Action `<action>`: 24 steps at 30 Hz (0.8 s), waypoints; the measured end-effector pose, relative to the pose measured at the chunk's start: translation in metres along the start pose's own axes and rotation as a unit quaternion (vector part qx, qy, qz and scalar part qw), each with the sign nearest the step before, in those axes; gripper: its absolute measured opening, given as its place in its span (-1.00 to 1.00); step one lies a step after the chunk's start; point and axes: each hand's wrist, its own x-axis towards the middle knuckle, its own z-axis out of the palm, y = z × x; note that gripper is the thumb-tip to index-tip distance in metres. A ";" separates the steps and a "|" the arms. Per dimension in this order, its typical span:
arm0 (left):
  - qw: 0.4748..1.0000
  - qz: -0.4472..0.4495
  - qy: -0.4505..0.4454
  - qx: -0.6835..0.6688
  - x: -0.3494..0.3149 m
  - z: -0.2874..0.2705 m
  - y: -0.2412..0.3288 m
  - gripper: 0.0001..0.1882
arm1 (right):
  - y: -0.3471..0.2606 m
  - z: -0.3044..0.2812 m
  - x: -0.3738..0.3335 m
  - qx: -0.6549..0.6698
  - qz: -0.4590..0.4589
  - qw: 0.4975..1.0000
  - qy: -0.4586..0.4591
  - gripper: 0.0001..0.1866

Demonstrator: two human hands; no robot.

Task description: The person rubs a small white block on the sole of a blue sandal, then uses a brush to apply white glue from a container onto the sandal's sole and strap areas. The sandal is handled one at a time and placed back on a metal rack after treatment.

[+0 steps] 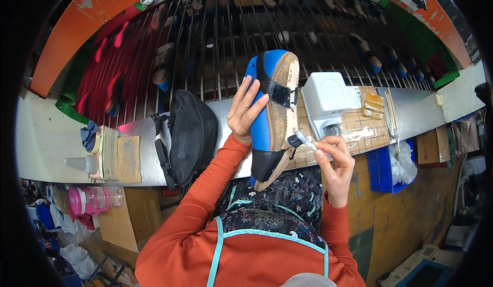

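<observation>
Between both hands, a shoe (cork-sided).

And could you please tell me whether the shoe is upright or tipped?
Tipped: the shoe is on its side against the left hand, its cork sole turned to the right.

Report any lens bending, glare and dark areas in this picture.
Head view: the fisheye bows the table into a curve, with black filling the corners; head view: pale glare streaks the gridded board; head view: much of the rack lies in deep shadow, while the shoe and left hand look well lit and fairly sharp.
</observation>
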 end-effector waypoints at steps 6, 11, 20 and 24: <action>0.999 0.019 -0.029 0.018 -0.002 0.000 0.002 -0.64 | 0.001 0.013 -0.002 -0.093 -0.022 0.994 0.047 -0.84; 0.998 0.030 -0.052 0.019 -0.007 -0.003 0.001 -0.61 | 0.002 0.016 0.005 -0.223 -0.072 0.969 0.077 -0.82; 0.994 0.044 -0.088 0.038 -0.011 -0.008 -0.001 -0.60 | 0.003 0.021 0.013 -0.370 -0.153 0.910 0.112 -0.77; 0.993 0.049 -0.091 0.050 -0.010 -0.007 -0.001 -0.61 | 0.004 0.025 0.013 -0.424 -0.190 0.874 0.141 -0.74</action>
